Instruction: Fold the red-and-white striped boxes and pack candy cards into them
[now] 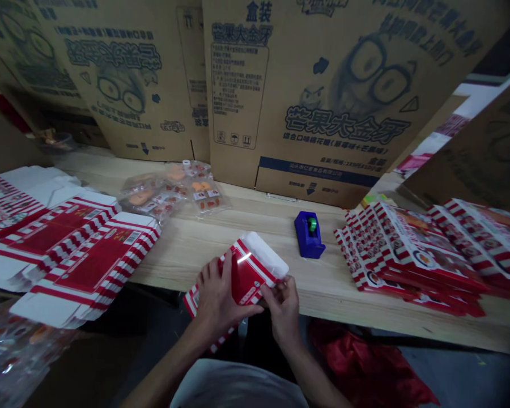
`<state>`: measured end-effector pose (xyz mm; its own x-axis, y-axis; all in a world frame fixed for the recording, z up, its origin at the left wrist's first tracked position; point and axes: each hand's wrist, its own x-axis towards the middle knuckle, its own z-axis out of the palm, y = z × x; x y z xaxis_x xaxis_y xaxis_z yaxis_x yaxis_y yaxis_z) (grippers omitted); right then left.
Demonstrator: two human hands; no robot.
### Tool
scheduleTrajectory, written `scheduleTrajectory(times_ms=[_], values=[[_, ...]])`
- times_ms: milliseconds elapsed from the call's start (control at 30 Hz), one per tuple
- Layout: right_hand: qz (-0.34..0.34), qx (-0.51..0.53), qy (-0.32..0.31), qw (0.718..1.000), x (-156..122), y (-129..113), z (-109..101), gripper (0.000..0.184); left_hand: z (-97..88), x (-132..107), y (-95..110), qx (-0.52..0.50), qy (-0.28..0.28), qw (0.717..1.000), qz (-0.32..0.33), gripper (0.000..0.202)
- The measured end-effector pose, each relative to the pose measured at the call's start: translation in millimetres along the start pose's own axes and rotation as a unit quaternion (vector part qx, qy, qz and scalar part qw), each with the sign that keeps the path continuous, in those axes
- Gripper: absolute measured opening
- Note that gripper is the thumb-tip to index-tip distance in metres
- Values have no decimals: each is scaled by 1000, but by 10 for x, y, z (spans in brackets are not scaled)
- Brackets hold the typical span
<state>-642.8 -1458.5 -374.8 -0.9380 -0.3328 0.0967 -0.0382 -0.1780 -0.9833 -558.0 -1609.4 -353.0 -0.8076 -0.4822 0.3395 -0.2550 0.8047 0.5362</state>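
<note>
Two bare hands held one red-and-white box (247,277) at the front edge of a pale wooden bench (221,252), just left of a blue tape dispenser (309,235). The box looked partly folded, with striped edges, a glossy red panel facing up and a white flap (264,255) jutting from its far end; its small print was too blurred to read. The left hand (218,297) gripped the near side, its fingers (212,277) spread and curled across the red panel. The right hand (284,309) pinched the corner beside the flap, its fingertips (278,286) pressed closed on the card. Well left of the dispenser lay overlapping flat red-striped blanks (74,255) and, nearer it, clear packets (174,190) of orange-and-red items. Just right of it stood leaning rows of printed boxes (412,255). Behind the dispenser, large brown cartons (314,85) printed in blue with Chinese text and a bespectacled cartoon rested upright against the bench's back. Below it hung red plastic (361,368), while a clear bag (12,351) bulged far to its left.
</note>
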Motion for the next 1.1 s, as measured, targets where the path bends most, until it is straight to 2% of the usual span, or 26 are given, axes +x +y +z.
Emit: scheduleTrajectory(times_ms=[100,200,300,433,500,567,633,700,767,800,867,900,967,1000,1100], values=[[21,36,8,999,17,-10,-149,39,67,-137,-81,-183,-33,982,-16,91],[51,39,-39,997,7,-16,-345,49,164,-217,-200,-381,-99,918,-45,68],[62,-2,-66,996,-71,6,-477,52,260,-285,-246,-476,-111,872,-36,59],[38,-107,-71,991,-178,74,-530,44,307,-377,-217,-501,-132,854,-46,54],[11,-153,-81,985,-192,97,-524,33,284,-380,-201,-456,-145,877,-38,49],[-17,-175,-103,979,-178,100,-500,20,247,-341,-189,-390,-139,910,-16,33],[-35,-168,-121,978,-149,81,-457,15,213,-281,-180,-369,-120,921,1,17],[-27,-131,-113,985,-119,42,-395,15,191,-231,-169,-422,-106,900,-16,18],[8,-66,-83,994,-95,-11,-320,16,178,-207,-159,-504,-98,855,-73,22],[32,-31,-73,996,-86,-38,-284,24,171,-203,-156,-539,-94,830,-108,25],[82,20,-81,993,-71,-82,-225,36,148,-200,-162,-575,-85,797,-163,30],[104,30,-96,990,-65,-93,-206,35,132,-196,-172,-579,-86,791,-176,34],[130,26,-121,984,-55,-91,-197,25,92,-181,-208,-574,-115,792,-172,41],[128,17,-125,984,-51,-79,-206,22,69,-171,-231,-563,-136,800,-158,38],[58,-47,-132,988,-38,-45,-268,17,0,-155,-290,-509,-170,839,-90,20]])
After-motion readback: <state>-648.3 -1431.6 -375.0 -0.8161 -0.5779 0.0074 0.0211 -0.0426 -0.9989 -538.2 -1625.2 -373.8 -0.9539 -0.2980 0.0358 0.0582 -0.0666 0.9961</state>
